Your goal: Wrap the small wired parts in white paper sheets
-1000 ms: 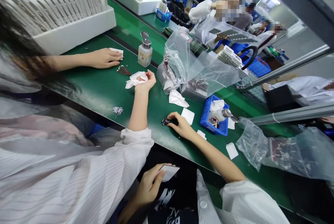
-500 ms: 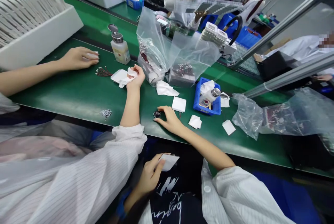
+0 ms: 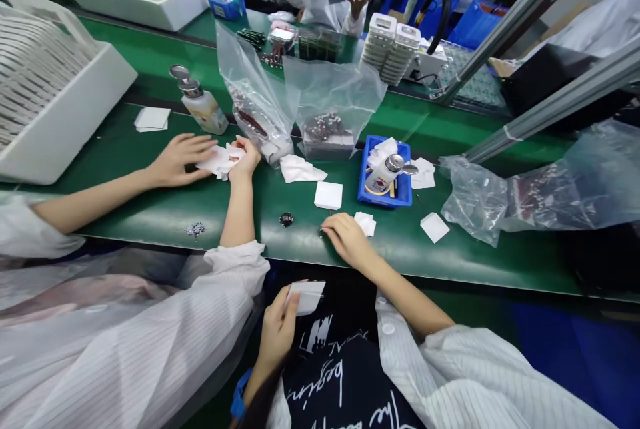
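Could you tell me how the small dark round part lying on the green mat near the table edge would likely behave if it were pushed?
The small dark round part looks light, so a nudge would probably move it easily. Its rounded outline suggests it might roll or spin. The right hand rests apart from it on the green mat.

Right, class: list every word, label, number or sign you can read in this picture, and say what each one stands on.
"the" in white script, lowest line on the wearer's dark shirt.
The script lines above it: letters show, but not surely readable.
White bottle in the blue tray: red and blue label, too small to read.
Pump bottle: pale label, blurred.
Stacked white devices: no readable marking.
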`<act>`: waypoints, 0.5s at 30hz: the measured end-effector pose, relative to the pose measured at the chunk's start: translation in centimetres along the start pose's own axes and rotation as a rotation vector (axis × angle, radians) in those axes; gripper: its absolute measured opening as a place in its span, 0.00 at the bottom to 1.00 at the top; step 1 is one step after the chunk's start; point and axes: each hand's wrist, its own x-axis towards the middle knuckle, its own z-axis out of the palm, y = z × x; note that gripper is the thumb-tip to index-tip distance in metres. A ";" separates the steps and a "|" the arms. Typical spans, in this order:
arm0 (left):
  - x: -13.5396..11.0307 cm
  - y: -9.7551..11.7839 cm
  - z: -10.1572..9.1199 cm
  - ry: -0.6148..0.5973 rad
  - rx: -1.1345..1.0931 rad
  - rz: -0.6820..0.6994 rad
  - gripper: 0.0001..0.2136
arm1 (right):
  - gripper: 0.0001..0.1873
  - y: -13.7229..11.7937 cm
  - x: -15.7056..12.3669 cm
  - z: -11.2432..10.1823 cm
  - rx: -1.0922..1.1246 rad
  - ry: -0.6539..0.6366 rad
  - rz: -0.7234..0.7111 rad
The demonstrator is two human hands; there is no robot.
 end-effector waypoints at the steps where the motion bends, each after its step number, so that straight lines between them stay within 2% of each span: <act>1: 0.5 0.2 0.0 -0.019 -0.060 -0.049 0.21 | 0.07 0.7 -0.9 -1.0 -0.014 0.049 0.057; 4: 2.4 1.1 0.1 -0.101 -0.281 -0.198 0.16 | 0.10 2.9 -2.8 -3.6 -0.081 0.130 0.174; 7: 4.8 2.4 0.4 -0.197 -0.427 -0.264 0.17 | 0.11 4.4 -3.3 -5.3 -0.118 0.111 0.196; 9: 6.4 3.3 0.8 -0.292 -0.466 -0.270 0.19 | 0.10 4.8 -3.2 -6.0 -0.135 -0.007 0.153; 12: 8.3 4.1 1.6 -0.442 -0.460 -0.229 0.19 | 0.14 5.0 -2.5 -6.5 -0.187 -0.248 0.088; 15: 9.5 4.6 2.5 -0.526 -0.429 -0.164 0.18 | 0.08 5.5 -1.6 -6.9 -0.185 -0.368 0.092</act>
